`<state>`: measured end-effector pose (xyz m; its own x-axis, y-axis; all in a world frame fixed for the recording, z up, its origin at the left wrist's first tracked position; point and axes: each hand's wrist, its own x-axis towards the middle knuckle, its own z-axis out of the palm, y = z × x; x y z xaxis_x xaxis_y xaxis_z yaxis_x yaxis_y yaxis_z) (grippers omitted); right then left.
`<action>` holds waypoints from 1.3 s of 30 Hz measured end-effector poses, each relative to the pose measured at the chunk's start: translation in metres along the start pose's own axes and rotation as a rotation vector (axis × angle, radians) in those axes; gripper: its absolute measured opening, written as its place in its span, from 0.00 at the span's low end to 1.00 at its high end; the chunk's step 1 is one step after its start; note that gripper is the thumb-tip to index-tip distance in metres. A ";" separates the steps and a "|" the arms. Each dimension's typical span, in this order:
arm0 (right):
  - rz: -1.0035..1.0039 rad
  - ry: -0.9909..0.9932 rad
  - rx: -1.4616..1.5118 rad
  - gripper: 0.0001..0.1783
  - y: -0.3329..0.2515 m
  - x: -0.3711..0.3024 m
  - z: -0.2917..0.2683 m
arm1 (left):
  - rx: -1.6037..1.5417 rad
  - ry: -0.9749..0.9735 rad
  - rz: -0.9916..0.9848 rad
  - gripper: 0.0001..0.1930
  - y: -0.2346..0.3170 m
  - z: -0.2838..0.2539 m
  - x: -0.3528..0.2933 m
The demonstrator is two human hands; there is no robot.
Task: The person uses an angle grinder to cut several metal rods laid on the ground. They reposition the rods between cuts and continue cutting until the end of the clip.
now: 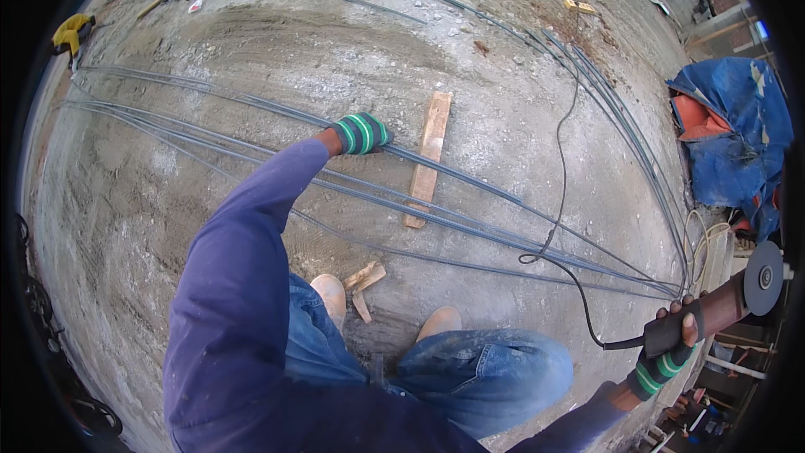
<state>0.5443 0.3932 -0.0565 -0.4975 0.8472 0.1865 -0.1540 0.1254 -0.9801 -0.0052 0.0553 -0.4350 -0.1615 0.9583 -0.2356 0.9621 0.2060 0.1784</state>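
My left hand (pixel 362 133), in a green, black and white striped glove, is closed around a bundle of steel rebar (pixel 461 174) at the middle of the view. Out to the right, my right hand (pixel 667 361) wears a matching glove with bare fingertips and grips an angle grinder (pixel 700 323). A grey cutting disc (pixel 763 277) sits at the grinder's far end, away from the bars. From its rear runs a black power cord (pixel 579 289), which loops across the rebar. Beneath the bars lies a wooden plank (pixel 432 138), crosswise to them.
More rebar (pixel 625 117) curves along the far side and right. A blue tarp (pixel 729 126) with orange patches is heaped at the right. Small wood scraps (pixel 363 281) lie by my shoes. A person in yellow (pixel 74 32) bends near the bars' far left ends.
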 end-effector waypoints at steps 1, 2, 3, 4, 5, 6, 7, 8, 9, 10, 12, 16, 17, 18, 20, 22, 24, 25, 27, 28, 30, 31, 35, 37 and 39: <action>0.027 0.026 -0.037 0.42 -0.003 0.004 -0.003 | 0.003 0.048 0.019 0.14 -0.004 0.005 0.002; 0.051 0.033 -0.056 0.43 -0.008 0.010 -0.008 | 0.007 0.091 0.038 0.11 -0.010 0.008 0.005; 0.074 0.063 -0.064 0.43 -0.012 0.013 -0.016 | 0.010 0.118 0.048 0.09 -0.014 0.010 0.009; -0.022 0.068 -0.163 0.43 -0.018 0.021 -0.026 | 0.042 0.142 0.024 0.09 -0.018 0.010 0.014; -0.067 0.067 -0.229 0.33 -0.027 0.030 -0.039 | 0.080 0.152 -0.010 0.08 -0.023 0.009 0.019; -0.055 0.152 -0.313 0.31 -0.042 0.045 -0.054 | 0.114 0.164 -0.044 0.08 -0.027 0.007 0.025; -0.018 0.163 -0.349 0.29 -0.061 0.064 -0.071 | 0.105 0.180 -0.059 0.08 -0.031 0.005 0.030; -0.050 0.159 -0.468 0.25 -0.082 0.079 -0.089 | 0.097 0.196 -0.074 0.09 -0.034 0.003 0.035; -0.076 0.110 -0.549 0.23 -0.104 0.097 -0.108 | 0.084 0.225 -0.088 0.09 -0.036 0.001 0.039; -0.078 0.181 -0.658 0.20 -0.126 0.115 -0.127 | 0.076 0.202 -0.093 0.09 -0.037 0.000 0.042; -0.087 0.403 -0.929 0.19 -0.158 0.149 -0.158 | 0.050 0.164 -0.121 0.10 -0.037 0.001 0.044; -0.305 0.190 -1.163 0.30 -0.137 0.168 -0.166 | 0.052 0.147 -0.168 0.10 -0.034 0.002 0.047; -0.324 0.110 -1.086 0.35 -0.110 0.160 -0.154 | 0.057 0.141 -0.165 0.10 -0.033 0.001 0.049; -0.347 0.071 -1.148 0.41 -0.081 0.150 -0.136 | 0.060 0.132 -0.169 0.11 -0.031 0.000 0.051; -0.136 0.033 -1.054 0.47 -0.007 0.128 -0.091 | 0.070 0.085 -0.189 0.10 -0.028 -0.002 0.054; -0.047 -0.129 -0.874 0.41 0.062 0.110 -0.046 | 0.077 0.066 -0.190 0.10 -0.024 -0.003 0.058; 0.127 -0.155 -0.769 0.36 0.124 0.096 -0.010 | 0.091 0.018 -0.198 0.10 -0.021 -0.004 0.061; 0.271 -0.131 -0.672 0.34 0.155 0.091 0.007 | 0.089 0.015 -0.205 0.10 -0.021 -0.005 0.062; 0.481 -0.162 -0.757 0.33 0.203 0.079 0.029 | 0.094 -0.023 -0.241 0.09 -0.019 -0.006 0.064; 0.476 -0.189 -0.695 0.31 0.222 0.071 0.037 | 0.100 -0.021 -0.220 0.09 -0.019 -0.007 0.064; 0.565 -0.167 -0.651 0.30 0.251 0.056 0.050 | 0.069 -0.012 -0.179 0.09 -0.020 -0.010 0.065; 0.591 -0.160 -0.655 0.30 0.263 0.049 0.056 | 0.058 -0.009 -0.180 0.09 -0.021 -0.011 0.065; 0.598 -0.150 -0.571 0.30 0.299 0.032 0.067 | 0.053 -0.048 -0.238 0.12 -0.025 -0.003 0.071; 0.601 -0.099 -0.655 0.26 0.313 0.026 0.067 | -0.032 -0.122 -0.260 0.12 -0.031 0.004 0.077; 0.644 -0.146 -0.564 0.17 0.321 0.023 0.062 | -0.140 -0.028 -0.254 0.11 -0.030 0.007 0.078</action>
<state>0.4302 0.4211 -0.3624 -0.4529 0.7713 -0.4471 0.6224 -0.0856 -0.7780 -0.0454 0.1220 -0.4651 -0.3850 0.8672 -0.3158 0.8517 0.4656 0.2405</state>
